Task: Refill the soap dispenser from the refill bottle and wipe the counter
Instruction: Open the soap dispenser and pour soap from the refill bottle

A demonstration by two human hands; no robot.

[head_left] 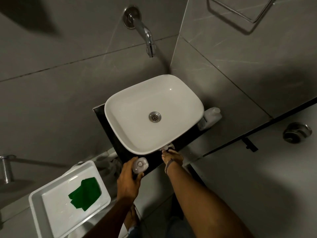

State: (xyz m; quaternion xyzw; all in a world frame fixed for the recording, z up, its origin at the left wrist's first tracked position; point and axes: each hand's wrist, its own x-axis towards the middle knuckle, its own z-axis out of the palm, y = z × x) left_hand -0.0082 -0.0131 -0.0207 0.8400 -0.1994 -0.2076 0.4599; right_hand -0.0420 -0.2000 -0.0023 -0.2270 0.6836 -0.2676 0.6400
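Note:
My left hand (128, 177) is wrapped around the soap dispenser bottle (140, 165), a pale round bottle seen from above on the black counter (187, 141) in front of the sink. My right hand (172, 157) is just to its right, fingers closed on a small white pump head (166, 148) by the sink's front rim. The white refill bottle (212, 115) stands on the counter to the right of the sink, apart from both hands. A green cloth (85, 193) lies in a white tray (39, 208) at lower left.
A white basin (137, 103) with a metal drain fills most of the narrow counter. A chrome tap (147, 38) juts from the grey tiled wall above it. A door with a metal knob (296, 134) is on the right.

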